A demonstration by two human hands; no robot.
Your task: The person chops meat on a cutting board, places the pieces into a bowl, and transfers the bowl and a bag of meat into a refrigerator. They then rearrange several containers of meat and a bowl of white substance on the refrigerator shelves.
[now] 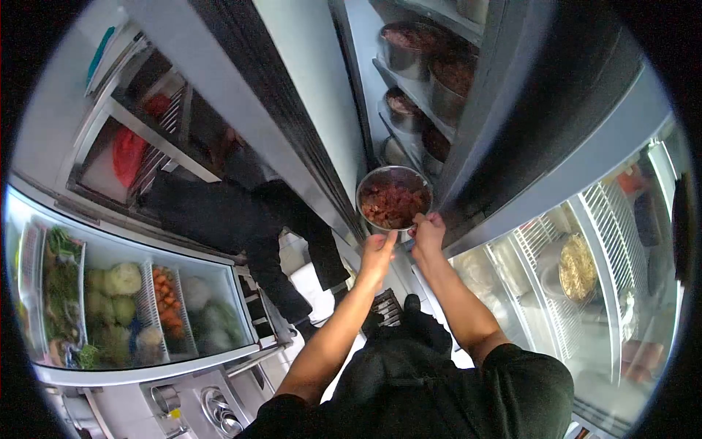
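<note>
A round metal bowl (360,208) filled with dark red chunks that look like raw meat (395,205) is in front of me, at the opening of a tall fridge. My left hand (378,256) is closed at the bowl's near lower side, its thumb pointing up along the wall. Gripping the near right rim is my right hand (428,231), with fingers curled over the edge. The undersides of both hands are partly hidden. Beyond the bowl, the fridge shelves bear several metal pots (409,50) of similar meat.
The fridge door (541,139) stands open to my right. Further right, a glass-fronted fridge has wire shelves and a pot of pale shreds (577,268). A person in dark clothing (212,219) leans into a compartment at left, above a glass-topped vegetable chiller (252,307).
</note>
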